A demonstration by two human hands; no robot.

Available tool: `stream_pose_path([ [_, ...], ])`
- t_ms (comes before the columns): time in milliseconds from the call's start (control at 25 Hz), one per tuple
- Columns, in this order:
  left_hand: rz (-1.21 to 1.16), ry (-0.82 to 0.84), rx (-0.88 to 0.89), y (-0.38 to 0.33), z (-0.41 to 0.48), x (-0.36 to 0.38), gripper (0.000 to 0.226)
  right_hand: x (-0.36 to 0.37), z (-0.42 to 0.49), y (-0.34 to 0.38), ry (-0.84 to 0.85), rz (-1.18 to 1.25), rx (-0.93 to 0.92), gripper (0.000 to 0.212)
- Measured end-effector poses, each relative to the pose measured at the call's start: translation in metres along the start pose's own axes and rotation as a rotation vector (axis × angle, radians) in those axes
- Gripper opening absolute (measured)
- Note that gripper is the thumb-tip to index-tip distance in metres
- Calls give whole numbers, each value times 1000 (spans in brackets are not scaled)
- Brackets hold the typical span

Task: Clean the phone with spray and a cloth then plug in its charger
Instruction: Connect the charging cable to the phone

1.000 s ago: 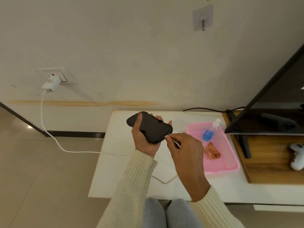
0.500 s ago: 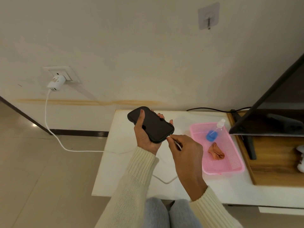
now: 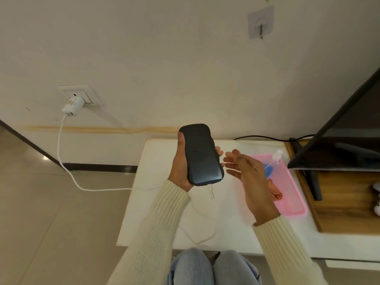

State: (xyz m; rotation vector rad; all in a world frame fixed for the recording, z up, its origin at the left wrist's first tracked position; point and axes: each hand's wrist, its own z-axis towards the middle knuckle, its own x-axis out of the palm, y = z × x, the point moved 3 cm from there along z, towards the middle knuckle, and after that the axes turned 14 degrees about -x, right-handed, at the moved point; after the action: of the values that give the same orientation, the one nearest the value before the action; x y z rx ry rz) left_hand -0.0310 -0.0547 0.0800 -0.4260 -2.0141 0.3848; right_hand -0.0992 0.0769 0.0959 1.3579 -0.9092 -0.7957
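My left hand (image 3: 180, 167) holds a dark phone (image 3: 200, 154) upright above the white table (image 3: 156, 202). A white charger cable (image 3: 211, 194) hangs from the phone's bottom edge, loops over the table and runs across the floor to a white adapter (image 3: 73, 106) in the wall socket. To the right of the phone my right hand (image 3: 249, 177) is open, fingers spread, holding nothing. Behind it a pink tray (image 3: 292, 202) holds a spray bottle (image 3: 271, 164) with blue liquid and a crumpled orange cloth (image 3: 274, 191).
A black TV screen (image 3: 339, 140) on a stand rises at the right over a wooden board (image 3: 345, 202). A black cable (image 3: 263, 137) runs along the wall. A white controller (image 3: 376, 199) shows at the right edge. My knees (image 3: 211, 268) sit below the table edge.
The right hand has let go of the cable plug, which now sits in the phone's bottom, and has opened to the right. The left hand has turned the phone more upright.
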Motion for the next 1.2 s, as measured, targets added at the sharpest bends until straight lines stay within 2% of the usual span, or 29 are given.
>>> stream_pose_path([
  [80, 176, -206, 18, 2, 3, -7, 76, 10, 9, -12, 83, 119, 98, 31],
  [160, 338, -396, 47, 6, 7, -12, 72, 16, 12, -23, 60, 215, 178, 27],
  [200, 397, -435, 59, 8, 8, -11, 69, 17, 12, -29, 38, 256, 202, 26],
  [360, 497, -515, 109, 18, 13, -15, 59, 16, 11, -51, 14, 329, 224, 25],
  [520, 342, -566, 202, 28, 15, -36, 37, 10, 17, -68, -111, 230, 210, 18],
  [680, 207, -606, 195, 45, 20, -56, 21, 11, 15, -98, -186, 203, 261, 16],
  [880, 269, -720, 108, 60, 39, -85, 29, 8, 12, -141, -300, 118, 299, 13],
  [1200, 373, -892, 63, 75, 57, -114, 35, -1, 18, -166, -346, -297, 232, 18],
])
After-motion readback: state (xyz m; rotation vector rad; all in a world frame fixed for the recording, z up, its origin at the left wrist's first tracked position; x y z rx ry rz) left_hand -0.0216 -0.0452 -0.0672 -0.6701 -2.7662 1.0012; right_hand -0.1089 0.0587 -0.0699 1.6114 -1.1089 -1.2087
